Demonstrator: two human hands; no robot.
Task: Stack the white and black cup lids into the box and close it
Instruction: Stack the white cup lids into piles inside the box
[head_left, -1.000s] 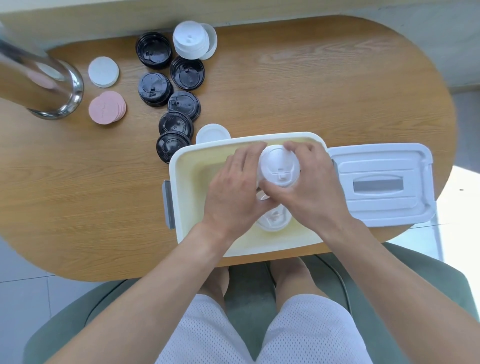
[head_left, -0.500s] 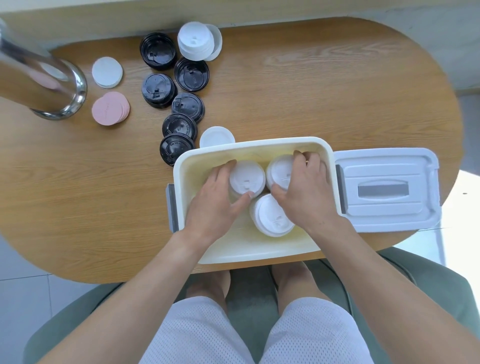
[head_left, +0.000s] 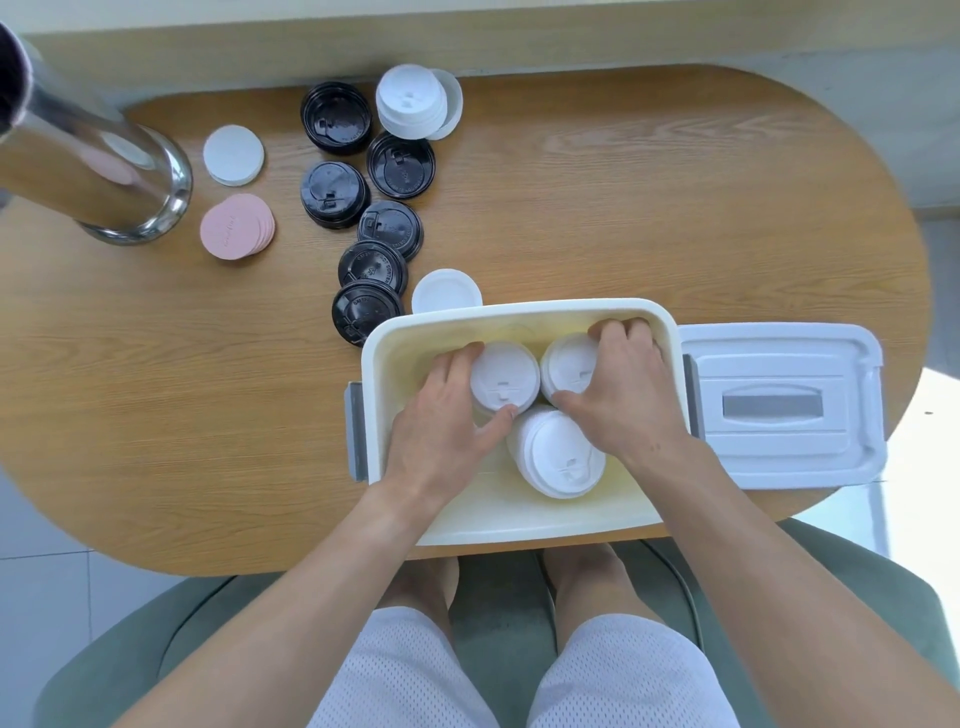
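Both hands are inside the open cream box at the near edge of the wooden table. The left hand curls around one stack of white lids, thumb on its near rim. The right hand grips a second white stack beside it. A third white stack lies tilted just in front, touching both. The box lid rests to the right of the box. Black lids and more white lids remain on the table beyond the box
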